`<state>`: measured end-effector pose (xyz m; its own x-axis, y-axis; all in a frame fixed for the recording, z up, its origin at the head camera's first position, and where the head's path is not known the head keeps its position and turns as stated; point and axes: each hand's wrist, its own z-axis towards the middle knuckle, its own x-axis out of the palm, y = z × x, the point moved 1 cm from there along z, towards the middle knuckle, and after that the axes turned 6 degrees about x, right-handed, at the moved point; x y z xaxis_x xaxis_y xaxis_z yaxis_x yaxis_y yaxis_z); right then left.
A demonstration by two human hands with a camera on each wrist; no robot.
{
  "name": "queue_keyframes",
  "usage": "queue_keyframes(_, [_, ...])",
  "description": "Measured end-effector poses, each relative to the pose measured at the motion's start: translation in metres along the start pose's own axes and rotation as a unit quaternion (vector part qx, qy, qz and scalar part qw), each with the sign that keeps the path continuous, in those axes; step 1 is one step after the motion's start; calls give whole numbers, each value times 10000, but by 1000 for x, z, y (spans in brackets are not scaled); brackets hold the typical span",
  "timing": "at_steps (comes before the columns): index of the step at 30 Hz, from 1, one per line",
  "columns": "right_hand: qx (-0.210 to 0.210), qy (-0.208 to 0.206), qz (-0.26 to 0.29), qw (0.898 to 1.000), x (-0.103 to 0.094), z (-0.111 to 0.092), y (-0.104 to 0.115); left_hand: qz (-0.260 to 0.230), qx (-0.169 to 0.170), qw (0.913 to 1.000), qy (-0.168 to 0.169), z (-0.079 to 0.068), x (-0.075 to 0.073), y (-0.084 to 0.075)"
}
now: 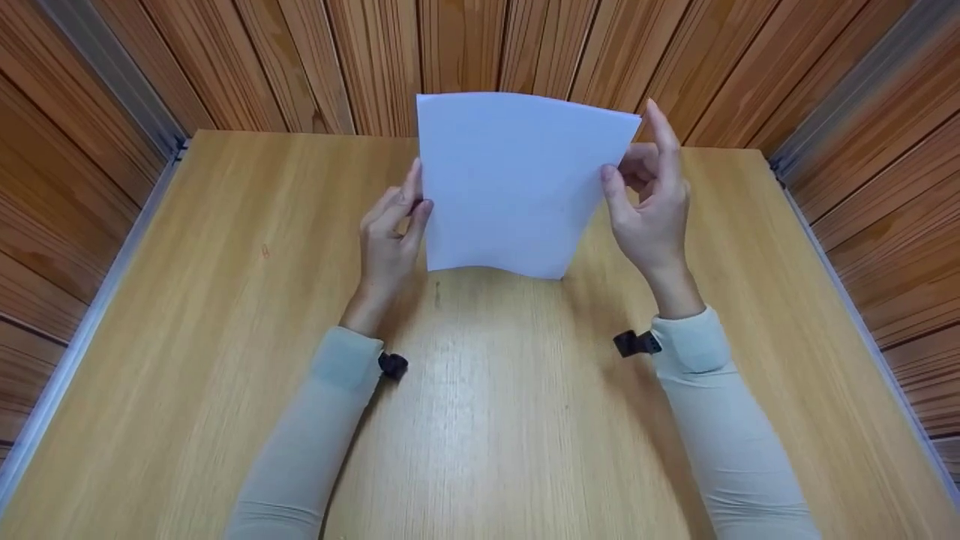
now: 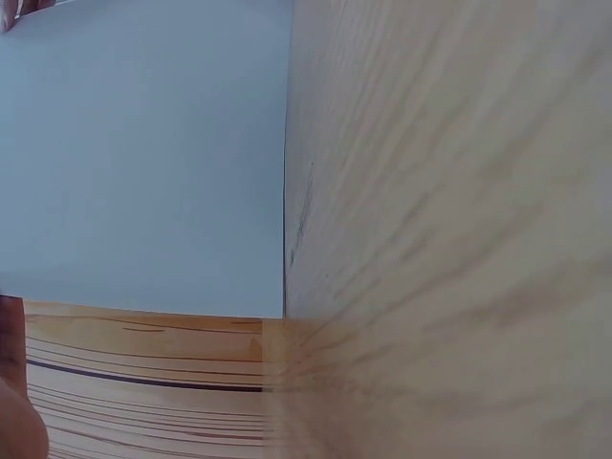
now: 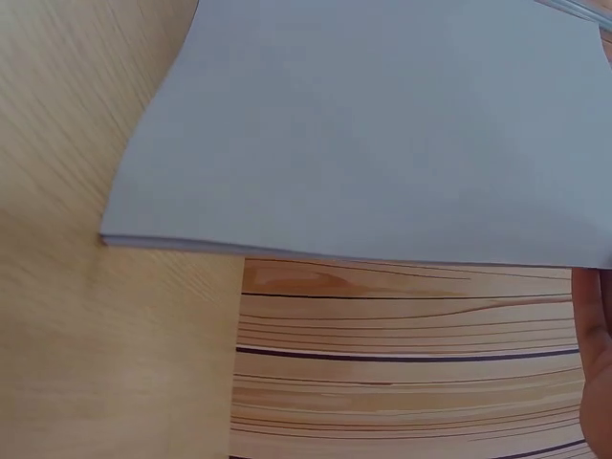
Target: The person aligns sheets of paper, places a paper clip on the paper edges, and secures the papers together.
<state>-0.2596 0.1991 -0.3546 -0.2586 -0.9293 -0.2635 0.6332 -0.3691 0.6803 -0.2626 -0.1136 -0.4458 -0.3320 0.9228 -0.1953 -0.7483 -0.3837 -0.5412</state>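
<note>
From up high, the head camera looks forward and down at the table (image 1: 480, 450). The left wrist camera (image 1: 393, 366) and right wrist camera (image 1: 637, 343), tipped sideways, face the paper stack (image 1: 517, 180) up close. All share stack and plank wall (image 1: 461, 45).

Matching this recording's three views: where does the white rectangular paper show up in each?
Head: white rectangular paper at upper centre, between left hand and right hand.
Left wrist: upper left.
Right wrist: upper part, reaching the right edge.
Shared landmark: the light-brown wooden tabletop.
</note>
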Motion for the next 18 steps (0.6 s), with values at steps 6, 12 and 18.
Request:
queue_keyframes(6, [-353, 225, -301, 9987, -7, 10, 6, -55, 76, 10000, 19, -1, 0, 0])
queue_keyframes(12, [-635, 461, -493, 9957, -13, 20, 12, -11, 95, 9999, 32, 0, -1, -3])
queue_keyframes(18, [-963, 676, -755, 9902, -17, 28, 19, 10, 70, 10000, -14, 0, -1, -1])
